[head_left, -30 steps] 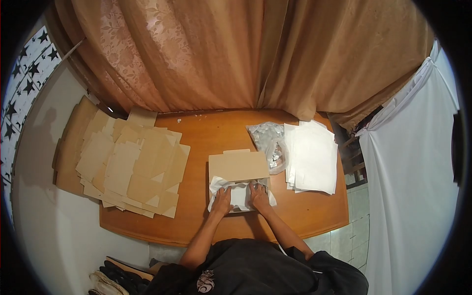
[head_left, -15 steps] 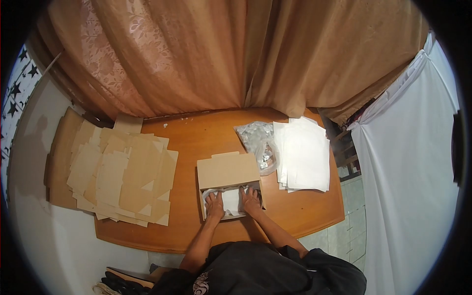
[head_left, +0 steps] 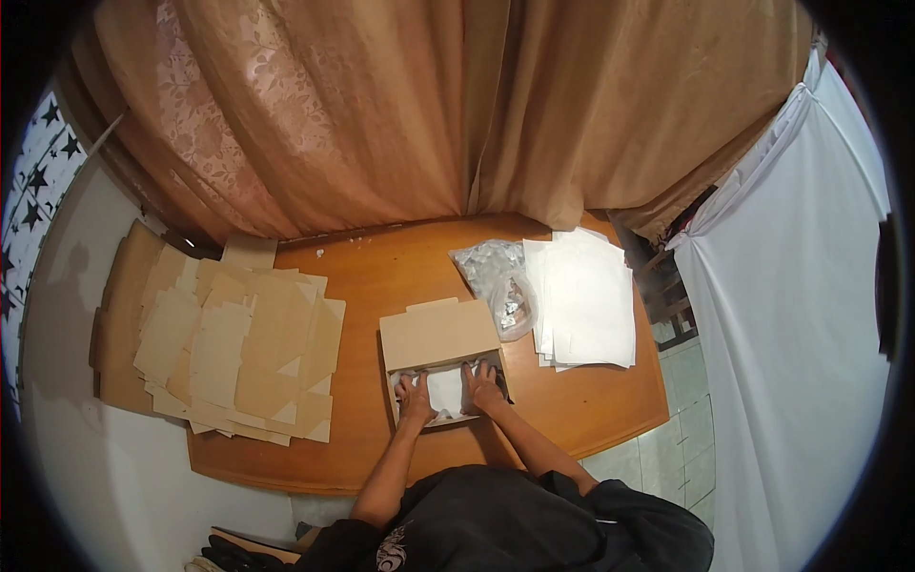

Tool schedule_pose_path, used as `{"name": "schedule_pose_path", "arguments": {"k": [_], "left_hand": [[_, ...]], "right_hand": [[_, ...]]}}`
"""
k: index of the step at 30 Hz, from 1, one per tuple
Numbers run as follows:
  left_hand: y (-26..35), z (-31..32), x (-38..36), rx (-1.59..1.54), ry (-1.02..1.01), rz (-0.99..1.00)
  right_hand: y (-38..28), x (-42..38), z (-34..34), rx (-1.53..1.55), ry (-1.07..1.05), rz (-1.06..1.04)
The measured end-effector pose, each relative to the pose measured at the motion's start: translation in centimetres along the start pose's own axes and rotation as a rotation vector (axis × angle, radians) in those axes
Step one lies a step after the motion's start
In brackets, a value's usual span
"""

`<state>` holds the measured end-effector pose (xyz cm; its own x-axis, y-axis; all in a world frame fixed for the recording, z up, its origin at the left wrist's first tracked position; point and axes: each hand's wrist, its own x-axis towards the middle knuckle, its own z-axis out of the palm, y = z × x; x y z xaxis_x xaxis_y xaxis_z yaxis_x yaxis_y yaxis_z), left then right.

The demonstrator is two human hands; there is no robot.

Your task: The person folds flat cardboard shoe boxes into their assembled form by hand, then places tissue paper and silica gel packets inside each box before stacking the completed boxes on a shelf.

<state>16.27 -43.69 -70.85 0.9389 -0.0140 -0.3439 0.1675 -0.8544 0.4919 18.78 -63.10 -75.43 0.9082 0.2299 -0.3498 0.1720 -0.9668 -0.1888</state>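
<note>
An open cardboard box [head_left: 440,336] stands near the front edge of the wooden table, its lid raised at the back. White paper [head_left: 446,393] lines the inside. My left hand [head_left: 415,398] reaches into the left part of the box, fingers apart and resting on the paper. On the right side, my right hand [head_left: 483,389] presses on the paper with its fingers spread. Whatever lies under the paper is hidden.
Flat cardboard pieces [head_left: 272,329] are piled on the left of the wooden table [head_left: 367,276]. Behind the box to the right lies a clear plastic bag [head_left: 500,276] of small silvery items, beside a stack of white sheets [head_left: 586,305]. Curtains [head_left: 381,124] hang behind.
The view has shifted slightly. Both hands stay inside the box on the paper, with only small finger movements.
</note>
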Motion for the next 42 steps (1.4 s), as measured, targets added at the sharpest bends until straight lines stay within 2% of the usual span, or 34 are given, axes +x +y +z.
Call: {"name": "schedule_pose_path", "arguments": {"k": [3,6,8,9,10,12,13,14,16,17,20,26,28,29,32,35,37,40,42], "left_hand": [[0.7,-0.8,0.1,0.044,-0.044,-0.040],[0.8,-1.0,0.1,0.087,-0.043,-0.022],[-2.0,0.5,1.9,0.042,-0.023,0.052],[-2.7,1.4,2.4,-0.007,0.001,0.110],[-1.5,0.5,1.7,-0.012,-0.006,0.108],[2.1,-3.9,-0.1,-0.220,0.035,0.043],[2.2,-3.3,-0.3,-0.188,0.249,0.198],[2.4,-2.7,-0.1,-0.184,0.243,0.197],[5.0,-3.2,-0.4,-0.601,0.144,0.181],[6.4,-3.3,-0.7,-0.700,0.133,0.206],[10.3,-2.7,-0.6,-0.807,0.031,0.230],[15.9,-1.0,0.9,-0.781,-0.037,0.222],[17.9,-1.1,1.6,-0.832,-0.138,0.120],[18.3,-0.4,2.4,-0.814,-0.085,0.191],[19.6,1.2,4.4,-0.738,-0.038,0.213],[20.2,2.3,5.5,-0.735,-0.053,0.114],[20.5,2.6,5.7,-0.731,-0.037,0.079],[21.0,2.6,5.8,-0.755,-0.046,0.034],[21.5,2.4,5.6,-0.772,-0.064,-0.009]], "right_hand": [[0.6,0.7,1.2,-0.065,0.038,-0.024],[0.4,0.3,-0.4,-0.091,-0.064,-0.077],[-1.1,-2.6,-6.7,0.383,-0.082,-0.092],[-1.9,-4.1,-8.8,0.385,0.023,-0.090],[-1.6,-4.8,-9.3,0.382,0.017,-0.085],[-0.7,-6.0,-10.1,0.576,0.222,-0.200],[-0.7,-7.2,-11.7,0.670,0.266,-0.211],[-0.4,-8.1,-13.1,0.676,0.264,-0.207],[0.9,-9.5,-14.7,0.784,0.236,-0.107],[1.7,-9.8,-14.8,0.831,0.289,-0.105],[4.5,-10.0,-14.3,0.870,0.304,0.009],[9.2,-7.6,-13.9,0.909,0.335,0.040],[10.5,-5.9,-14.0,0.917,0.289,0.097],[11.2,-4.6,-13.5,0.929,0.278,0.089],[13.1,-1.1,-11.7,0.902,0.284,0.086],[13.7,1.6,-11.6,0.886,0.304,0.038],[13.7,2.9,-11.6,0.803,0.394,-0.024],[13.6,4.4,-11.7,0.824,0.296,-0.020],[13.4,5.1,-11.1,0.811,0.305,-0.046]]}}
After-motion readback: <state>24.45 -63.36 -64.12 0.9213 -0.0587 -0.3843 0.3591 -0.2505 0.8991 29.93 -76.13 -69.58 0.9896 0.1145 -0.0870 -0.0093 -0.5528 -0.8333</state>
